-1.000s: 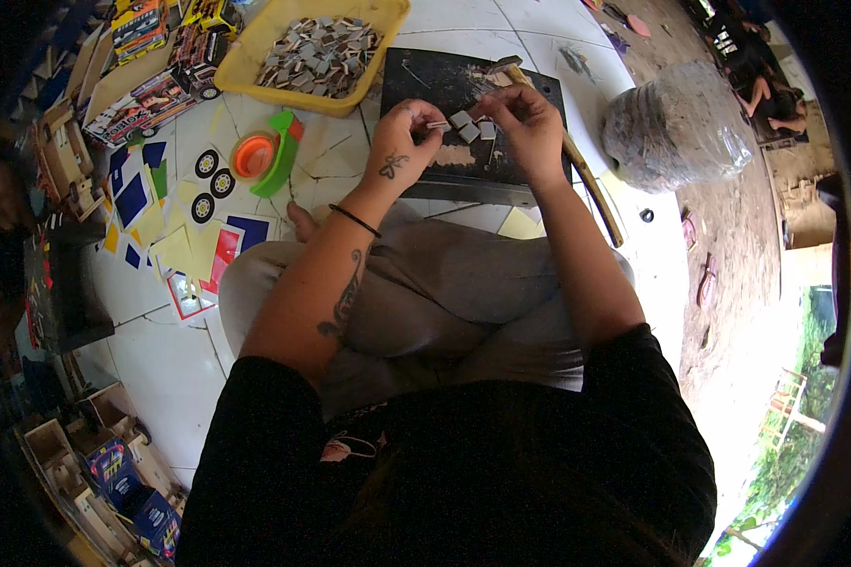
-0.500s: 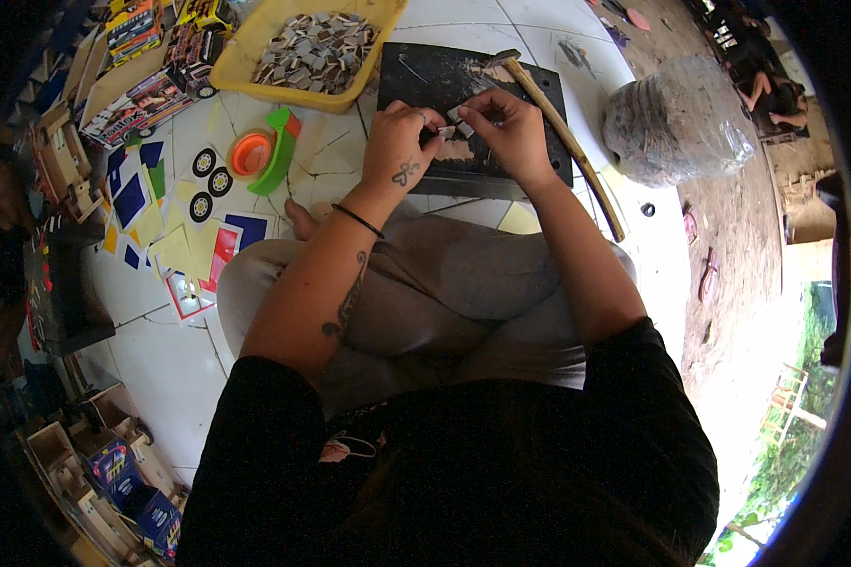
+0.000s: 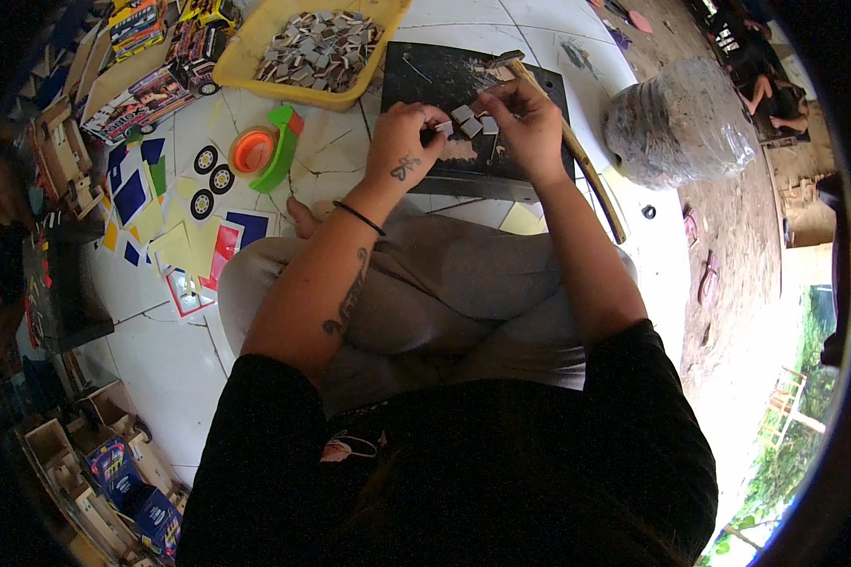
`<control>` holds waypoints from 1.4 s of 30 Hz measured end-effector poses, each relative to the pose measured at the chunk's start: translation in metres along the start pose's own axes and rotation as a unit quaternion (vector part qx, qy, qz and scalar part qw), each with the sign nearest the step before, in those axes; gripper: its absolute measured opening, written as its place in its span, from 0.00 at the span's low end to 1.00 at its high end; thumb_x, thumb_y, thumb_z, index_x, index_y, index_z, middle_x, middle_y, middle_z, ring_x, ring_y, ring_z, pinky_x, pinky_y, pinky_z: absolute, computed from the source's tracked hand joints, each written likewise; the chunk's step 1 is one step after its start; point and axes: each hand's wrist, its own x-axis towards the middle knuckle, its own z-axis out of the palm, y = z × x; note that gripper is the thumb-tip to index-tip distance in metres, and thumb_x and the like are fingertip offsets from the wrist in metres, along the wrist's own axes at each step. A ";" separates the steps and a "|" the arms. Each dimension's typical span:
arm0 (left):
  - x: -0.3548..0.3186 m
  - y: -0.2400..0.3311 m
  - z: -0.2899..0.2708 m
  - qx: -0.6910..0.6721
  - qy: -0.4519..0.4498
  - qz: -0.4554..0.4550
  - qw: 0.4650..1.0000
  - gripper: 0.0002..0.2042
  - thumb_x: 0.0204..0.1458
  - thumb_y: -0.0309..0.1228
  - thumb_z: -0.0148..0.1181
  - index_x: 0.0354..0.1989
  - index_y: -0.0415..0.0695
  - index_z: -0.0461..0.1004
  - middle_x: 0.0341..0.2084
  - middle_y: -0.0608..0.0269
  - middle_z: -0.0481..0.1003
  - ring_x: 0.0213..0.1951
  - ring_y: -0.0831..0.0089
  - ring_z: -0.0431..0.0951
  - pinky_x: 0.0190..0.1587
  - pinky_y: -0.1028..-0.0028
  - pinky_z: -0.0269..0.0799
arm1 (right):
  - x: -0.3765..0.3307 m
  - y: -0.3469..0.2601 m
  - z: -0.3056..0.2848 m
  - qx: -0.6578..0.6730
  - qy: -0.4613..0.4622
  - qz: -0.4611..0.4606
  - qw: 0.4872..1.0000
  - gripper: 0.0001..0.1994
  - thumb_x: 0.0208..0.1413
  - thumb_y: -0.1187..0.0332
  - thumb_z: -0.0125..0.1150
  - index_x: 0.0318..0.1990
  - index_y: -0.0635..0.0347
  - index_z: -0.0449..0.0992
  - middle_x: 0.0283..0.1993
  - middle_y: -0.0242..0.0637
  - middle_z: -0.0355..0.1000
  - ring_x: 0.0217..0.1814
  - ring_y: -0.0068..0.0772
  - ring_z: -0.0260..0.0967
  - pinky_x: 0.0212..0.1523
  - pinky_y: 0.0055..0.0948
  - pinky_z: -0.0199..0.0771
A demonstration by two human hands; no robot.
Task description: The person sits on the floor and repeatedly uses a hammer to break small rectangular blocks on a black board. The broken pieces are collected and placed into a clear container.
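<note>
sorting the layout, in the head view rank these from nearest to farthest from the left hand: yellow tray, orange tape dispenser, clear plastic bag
1. Yellow tray, just up and left of the left hand.
2. Orange tape dispenser, on the floor farther left.
3. Clear plastic bag, far right, beyond the right hand.

Both hands work over a black rectangular board (image 3: pixel 444 85). The left hand (image 3: pixel 408 142) and right hand (image 3: pixel 525 123) pinch small grey square pieces (image 3: pixel 471 121) above it. A yellow plastic tray (image 3: pixel 246 71) of similar pieces lies just left of the board.
</note>
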 end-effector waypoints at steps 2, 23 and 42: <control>0.003 -0.001 -0.009 -0.010 -0.070 -0.052 0.996 0.07 0.42 0.29 0.63 0.31 0.44 0.78 0.26 0.59 0.78 0.32 0.62 0.77 0.36 0.66 0.72 | 0.003 0.004 -0.005 0.051 0.023 0.043 0.998 0.04 0.54 0.75 0.61 0.33 0.65 0.74 0.33 0.34 0.76 0.35 0.20 0.73 0.38 0.19 0.71; 0.038 0.010 0.024 0.169 -0.074 -0.018 0.983 0.11 0.46 0.31 0.63 0.37 0.42 0.76 0.32 0.58 0.74 0.36 0.61 0.74 0.41 0.66 0.71 | 0.011 0.027 -0.022 0.158 0.097 0.048 0.982 0.03 0.50 0.76 0.63 0.30 0.65 0.75 0.28 0.31 0.76 0.30 0.18 0.69 0.35 0.19 0.69; 0.004 -0.002 -0.004 -0.004 -0.020 -0.007 1.000 0.08 0.38 0.24 0.66 0.30 0.43 0.77 0.24 0.60 0.75 0.33 0.61 0.73 0.37 0.65 0.70 | -0.004 -0.002 0.007 -0.039 -0.077 -0.002 0.996 0.06 0.51 0.74 0.64 0.34 0.66 0.74 0.32 0.34 0.77 0.35 0.20 0.74 0.36 0.21 0.74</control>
